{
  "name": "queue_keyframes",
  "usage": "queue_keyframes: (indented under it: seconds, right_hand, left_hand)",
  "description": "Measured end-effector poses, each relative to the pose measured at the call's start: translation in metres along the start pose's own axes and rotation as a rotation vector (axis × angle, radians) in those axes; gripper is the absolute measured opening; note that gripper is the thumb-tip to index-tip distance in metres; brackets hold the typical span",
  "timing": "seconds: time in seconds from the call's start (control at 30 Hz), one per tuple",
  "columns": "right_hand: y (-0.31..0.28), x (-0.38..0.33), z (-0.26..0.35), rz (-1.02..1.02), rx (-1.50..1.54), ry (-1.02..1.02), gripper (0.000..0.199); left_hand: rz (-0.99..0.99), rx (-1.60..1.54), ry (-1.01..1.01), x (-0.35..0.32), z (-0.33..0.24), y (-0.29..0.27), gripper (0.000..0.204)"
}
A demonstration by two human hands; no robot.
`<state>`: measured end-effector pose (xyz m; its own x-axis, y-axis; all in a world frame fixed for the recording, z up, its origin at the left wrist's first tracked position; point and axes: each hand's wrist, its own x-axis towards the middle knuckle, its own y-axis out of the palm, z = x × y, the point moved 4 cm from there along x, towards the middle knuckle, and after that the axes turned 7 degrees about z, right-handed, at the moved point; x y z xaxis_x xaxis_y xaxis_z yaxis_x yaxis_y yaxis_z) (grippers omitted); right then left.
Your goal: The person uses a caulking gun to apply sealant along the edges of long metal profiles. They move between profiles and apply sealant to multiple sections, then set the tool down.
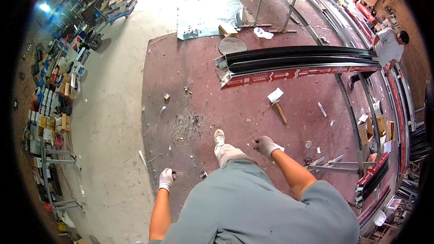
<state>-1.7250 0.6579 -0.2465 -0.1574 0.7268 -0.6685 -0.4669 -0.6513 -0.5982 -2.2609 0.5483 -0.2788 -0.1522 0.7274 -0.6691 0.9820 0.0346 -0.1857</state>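
My left hand (pixel 167 179), in a pale glove with bare fingertips, hangs low on the left with its fingers curled closed. A thin light line shows beside its fingertips; whether the hand holds it I cannot tell. My right hand (pixel 266 146), gloved the same way, hovers over the red floor with fingers loosely bent and apart, nothing seen in them. Beyond it lies a hammer (pixel 280 112) with a wooden handle, a white scrap at its head. Farther off, long black metal profiles (pixel 298 58) with red-printed film along the side reach toward another person (pixel 389 47).
Metal racks (pixel 352 95) loaded with long profiles run along the right. Tools and boxes (pixel 63 83) line the left wall. A blue sheet (pixel 208 16) covers floor ahead, beside a round plate (pixel 232 45). Debris (pixel 187 126) litters the red floor around my shoe (pixel 219 138).
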Motion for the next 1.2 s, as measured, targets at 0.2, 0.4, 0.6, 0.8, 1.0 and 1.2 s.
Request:
queue_keyframes:
  seconds: [0.2,0.4,0.6,0.8,1.0,1.2]
  right_hand:
    - [-0.045,0.075,0.215,0.041,-0.018,-0.615,0.035]
    - [-0.101,0.109,0.367,0.311,-0.076,-0.713,0.037]
    - [-0.203,0.195,0.435,0.055,0.227,-0.887,0.018]
    - [-0.259,0.311,0.431,-0.357,0.509,-0.424,0.038]
    - [-0.311,0.34,0.458,-0.55,0.583,-0.122,0.052]
    - [-0.351,0.442,0.441,-0.473,0.667,0.093,0.06]
  left_hand:
    - [-0.287,-0.255,-0.484,0.021,0.075,-0.099,0.021]
    - [-0.328,0.109,-0.433,0.003,0.123,-0.163,0.03]
    - [-0.1,0.042,-0.466,0.12,0.023,-0.159,0.04]
    - [0.125,0.192,-0.346,0.308,-0.137,-0.233,0.047]
    - [0.139,0.267,-0.145,0.494,-0.387,-0.345,0.054]
    - [-0.077,-0.026,-0.026,0.749,-0.562,-0.413,0.052]
